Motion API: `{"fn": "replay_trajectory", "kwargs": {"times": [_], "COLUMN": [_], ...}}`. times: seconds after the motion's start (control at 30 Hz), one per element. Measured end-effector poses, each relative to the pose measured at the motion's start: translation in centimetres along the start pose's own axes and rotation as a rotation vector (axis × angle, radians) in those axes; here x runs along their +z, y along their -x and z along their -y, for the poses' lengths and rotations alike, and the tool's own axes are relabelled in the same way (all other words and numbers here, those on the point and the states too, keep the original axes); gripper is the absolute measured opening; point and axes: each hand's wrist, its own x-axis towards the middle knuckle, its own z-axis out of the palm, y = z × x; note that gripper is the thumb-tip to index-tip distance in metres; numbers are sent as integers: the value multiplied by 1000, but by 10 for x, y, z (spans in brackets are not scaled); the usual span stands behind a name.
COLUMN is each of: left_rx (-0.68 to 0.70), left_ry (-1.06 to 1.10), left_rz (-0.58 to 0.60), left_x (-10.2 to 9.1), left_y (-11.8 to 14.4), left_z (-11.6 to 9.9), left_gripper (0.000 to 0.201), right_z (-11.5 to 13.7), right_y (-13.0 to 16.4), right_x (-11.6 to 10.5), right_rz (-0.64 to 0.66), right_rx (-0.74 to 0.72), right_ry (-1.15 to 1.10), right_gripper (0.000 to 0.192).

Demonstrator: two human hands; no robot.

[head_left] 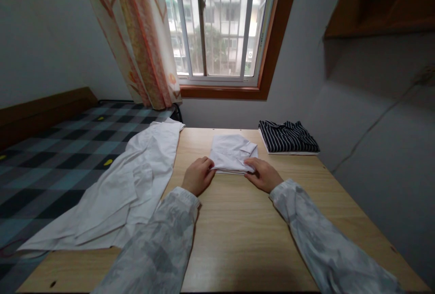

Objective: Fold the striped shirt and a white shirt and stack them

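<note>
A white garment (234,151), folded into a small rectangular bundle, lies flat on the wooden table (238,230). It seems to be a shirt, though its collar cannot be made out. My left hand (199,176) pinches the near left corner, thumb and fingers closed at the edge. At the near right corner, my right hand (263,174) has its fingers over the top and its thumb at the near edge. Parts of both corners are hidden under the fingers.
A black-and-white striped garment (287,136) lies folded on something white at the table's far right corner. Along the left side, an unfolded white garment (115,194) spreads across the table and the checkered bed (68,149). Behind are a curtain (142,36) and window.
</note>
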Motion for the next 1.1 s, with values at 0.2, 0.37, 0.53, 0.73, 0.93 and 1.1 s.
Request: {"fn": "replay_trajectory", "kwargs": {"times": [0.2,0.37,0.53,0.73,0.93,1.1], "left_rx": [-89,-43,-72,21,-19,6], "left_ry": [9,-30,-58,23,169,372], "left_rz": [15,60,-17,-19,-2,9], "left_x": [0,-3,-6,-1,-1,-7], "left_y": [1,0,0,2,3,2], "left_z": [-6,-7,-5,-1,13,26], "left_gripper": [13,23,14,40,32,30], "right_z": [18,23,16,19,30,11], "right_y": [-9,-8,-6,-4,-1,-1], "right_x": [3,0,-2,-4,-15,-9], "right_rz": [-31,-80,-73,27,54,-256], "right_rx": [62,45,8,-45,21,200], "right_ry": [103,93,1,-130,-176,-70], "right_gripper": [24,20,31,42,27,27]}}
